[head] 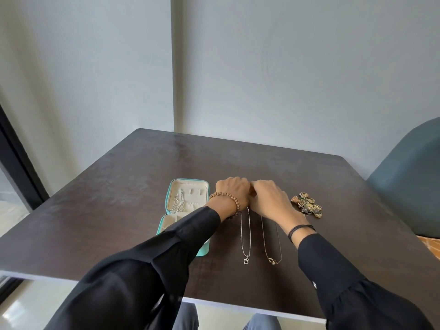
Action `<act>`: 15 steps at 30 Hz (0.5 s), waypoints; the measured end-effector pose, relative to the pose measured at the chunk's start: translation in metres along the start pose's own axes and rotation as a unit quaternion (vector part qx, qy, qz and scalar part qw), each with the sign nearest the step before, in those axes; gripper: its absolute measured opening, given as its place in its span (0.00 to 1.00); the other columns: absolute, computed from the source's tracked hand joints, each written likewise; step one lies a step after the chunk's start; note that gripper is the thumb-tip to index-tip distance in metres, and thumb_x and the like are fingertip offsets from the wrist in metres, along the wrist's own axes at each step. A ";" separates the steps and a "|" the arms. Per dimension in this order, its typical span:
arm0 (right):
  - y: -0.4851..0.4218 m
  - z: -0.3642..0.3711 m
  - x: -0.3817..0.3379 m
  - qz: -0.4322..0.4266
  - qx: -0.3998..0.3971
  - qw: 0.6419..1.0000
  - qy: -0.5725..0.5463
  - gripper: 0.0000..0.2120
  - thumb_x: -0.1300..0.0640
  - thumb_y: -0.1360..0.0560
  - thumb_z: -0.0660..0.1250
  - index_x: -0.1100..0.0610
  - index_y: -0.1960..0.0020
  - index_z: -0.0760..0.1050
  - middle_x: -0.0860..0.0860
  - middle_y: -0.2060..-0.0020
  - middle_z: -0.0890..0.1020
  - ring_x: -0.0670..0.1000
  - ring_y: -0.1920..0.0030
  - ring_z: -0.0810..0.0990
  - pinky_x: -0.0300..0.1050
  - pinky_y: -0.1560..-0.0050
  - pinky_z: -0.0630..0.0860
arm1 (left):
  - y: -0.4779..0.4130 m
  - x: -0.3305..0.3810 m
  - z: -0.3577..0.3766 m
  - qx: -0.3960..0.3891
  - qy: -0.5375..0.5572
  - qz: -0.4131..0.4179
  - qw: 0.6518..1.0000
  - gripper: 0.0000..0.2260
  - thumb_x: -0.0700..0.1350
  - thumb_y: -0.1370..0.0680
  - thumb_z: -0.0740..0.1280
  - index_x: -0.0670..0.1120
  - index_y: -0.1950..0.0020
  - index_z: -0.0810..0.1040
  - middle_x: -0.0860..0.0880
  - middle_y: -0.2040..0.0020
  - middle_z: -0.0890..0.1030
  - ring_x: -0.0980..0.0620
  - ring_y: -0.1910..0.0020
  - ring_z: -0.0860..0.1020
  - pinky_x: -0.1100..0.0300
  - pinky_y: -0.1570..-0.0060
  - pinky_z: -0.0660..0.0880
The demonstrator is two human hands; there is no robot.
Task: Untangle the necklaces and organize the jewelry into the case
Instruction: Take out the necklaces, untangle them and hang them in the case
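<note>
Fingers of the left hand [232,189] and right hand [269,198] meet, curled, at the top ends of two necklaces [245,234] lying side by side on the dark table [119,210]; their exact grip is hidden. One open teal case [188,198] lies left, one heap of rings [308,204] right.

Left sleeve [181,234] hid case's [188,183] lower tray; hands [269,201] covered necklace [245,234] tops; ring pile [308,204] too small.

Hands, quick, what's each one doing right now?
Left hand: closed in a fist at the top ends of the necklaces; exact grip hidden.
Right hand: fingers curled there too; grip hidden.
</note>
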State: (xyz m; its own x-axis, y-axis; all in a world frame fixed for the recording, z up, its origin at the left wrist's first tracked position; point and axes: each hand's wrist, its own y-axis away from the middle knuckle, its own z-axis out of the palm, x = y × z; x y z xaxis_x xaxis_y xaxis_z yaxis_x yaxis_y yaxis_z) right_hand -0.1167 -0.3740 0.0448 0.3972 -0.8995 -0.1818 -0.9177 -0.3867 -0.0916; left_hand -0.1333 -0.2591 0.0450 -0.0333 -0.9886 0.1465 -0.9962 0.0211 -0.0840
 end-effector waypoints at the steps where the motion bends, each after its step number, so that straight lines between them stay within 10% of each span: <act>1: 0.003 -0.001 0.000 0.003 0.011 1.000 -0.028 0.08 0.56 0.23 0.62 0.55 0.48 0.80 0.54 0.48 0.83 0.62 0.45 0.81 0.48 0.55 0.73 | 0.002 -0.001 -0.002 0.003 0.017 0.000 1.000 0.12 0.44 0.19 0.61 0.41 0.37 0.74 0.43 0.37 0.78 0.41 0.37 0.77 0.51 0.48 0.72; 15: 0.045 -0.032 0.002 0.046 0.090 0.919 -0.382 0.02 0.54 0.23 0.72 0.49 0.53 0.84 0.46 0.60 0.87 0.42 0.55 0.84 0.38 0.56 0.74 | 0.043 -0.025 -0.033 0.020 0.435 0.005 0.900 0.06 0.43 0.21 0.69 0.42 0.46 0.79 0.46 0.58 0.87 0.54 0.57 0.84 0.62 0.53 0.76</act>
State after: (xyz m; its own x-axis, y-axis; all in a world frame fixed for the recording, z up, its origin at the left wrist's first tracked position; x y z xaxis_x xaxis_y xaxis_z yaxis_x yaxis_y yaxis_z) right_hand -0.1576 -0.4001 0.0719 0.2732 -0.4955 -0.8245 -0.9584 -0.2134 -0.1894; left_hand -0.1779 -0.2283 0.0704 -0.1097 -0.4980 0.8602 -0.9925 0.0076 -0.1221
